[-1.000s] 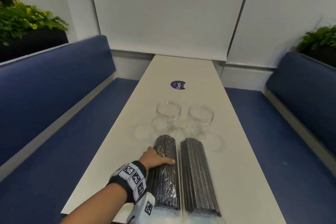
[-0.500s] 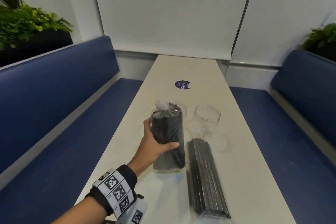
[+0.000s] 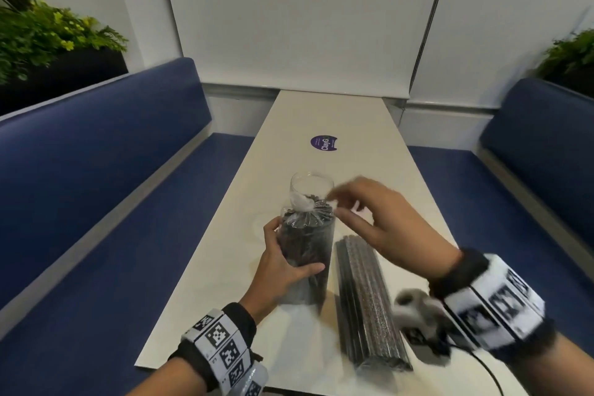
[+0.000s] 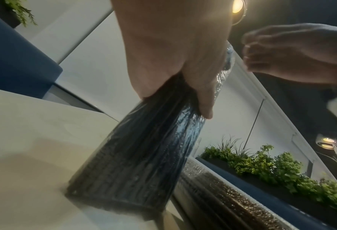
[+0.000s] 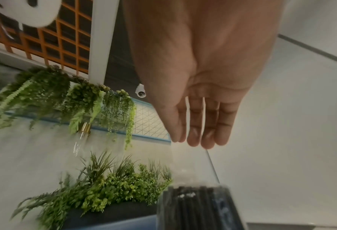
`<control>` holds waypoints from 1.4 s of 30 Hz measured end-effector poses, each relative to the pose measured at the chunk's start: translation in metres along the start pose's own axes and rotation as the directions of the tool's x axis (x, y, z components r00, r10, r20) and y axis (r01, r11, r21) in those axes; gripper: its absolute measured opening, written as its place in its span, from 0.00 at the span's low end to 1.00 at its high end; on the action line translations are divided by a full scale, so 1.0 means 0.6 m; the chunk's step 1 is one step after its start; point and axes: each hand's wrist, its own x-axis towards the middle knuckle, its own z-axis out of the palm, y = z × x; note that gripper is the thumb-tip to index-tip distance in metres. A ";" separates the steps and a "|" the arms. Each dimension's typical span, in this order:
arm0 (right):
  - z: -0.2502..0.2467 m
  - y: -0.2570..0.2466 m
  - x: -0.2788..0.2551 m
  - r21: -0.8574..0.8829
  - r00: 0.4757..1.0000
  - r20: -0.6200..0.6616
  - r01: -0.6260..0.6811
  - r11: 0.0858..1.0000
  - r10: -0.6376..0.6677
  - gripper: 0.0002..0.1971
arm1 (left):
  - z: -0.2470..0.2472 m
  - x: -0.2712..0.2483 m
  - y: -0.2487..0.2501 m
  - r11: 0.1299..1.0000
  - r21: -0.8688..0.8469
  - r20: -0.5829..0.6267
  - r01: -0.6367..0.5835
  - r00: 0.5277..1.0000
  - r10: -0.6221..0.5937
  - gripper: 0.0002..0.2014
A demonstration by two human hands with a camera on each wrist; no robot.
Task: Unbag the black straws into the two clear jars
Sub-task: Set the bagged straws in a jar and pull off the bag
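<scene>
Booth seating, basically: blue benches (image 3: pixel 96 151) down both sides of a long pale tabletop (image 3: pixel 324 116), white wall panels behind, planters (image 3: pixel 48 42) with greenery up on the ledges, and a round purple sticker (image 3: pixel 324 142) further along the surface.

Left hand (image 3: pixel 283 267) has its grip wrapped around the middle of one straw bag (image 3: pixel 305 254), thumb across the near face and fingers round the far-left side, holding it upright with its bottom end planted on the tabletop (left wrist view shows this nicely, bag leaning a touch). Right hand (image 3: pixel 373 215) hovers at the top right of that bag, fingers loosely curled and close together near the bunched plastic. It's motion-blurred, so I can't tell if it's actually pinching the plastic or just next to it. From the right wrist view the fingers (image 5: pixel 203 124) hang fairly straight, side by side, above the bag's top.

That bag is clear film packed tight with black straws, gathered into a crinkly knot up top. Second bag (image 3: pixel 369 305) lies flat on the tabletop just to the right, lengthwise, still sealed. One clear jar (image 3: pixel 311 190) stands right behind the upright bag; only its rim and upper wall show.
</scene>
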 end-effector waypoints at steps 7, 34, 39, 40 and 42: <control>0.055 0.015 0.075 -0.019 0.985 0.137 -0.101 0.995 0.103 0.15 | -0.002 -0.002 -0.001 1.000 0.012 0.039 0.026 0.999 -0.026 0.45; 0.085 0.053 0.053 0.600 0.974 -0.059 -0.142 0.787 0.221 0.13 | -0.058 0.042 0.128 0.983 0.010 -0.015 -0.181 0.983 0.181 0.11; 0.087 0.049 0.058 0.579 0.980 -0.043 -0.136 0.804 0.196 0.12 | -0.054 0.048 0.123 0.979 0.140 -0.029 -0.147 0.988 0.152 0.10; 0.088 0.048 0.059 0.576 0.981 -0.040 -0.134 0.806 0.192 0.11 | -0.052 0.049 0.123 0.976 0.163 -0.025 -0.141 0.989 0.147 0.11; 0.090 0.048 0.060 0.573 0.980 -0.050 -0.129 0.809 0.192 0.11 | -0.051 0.049 0.125 0.973 0.181 -0.010 -0.141 0.989 0.145 0.11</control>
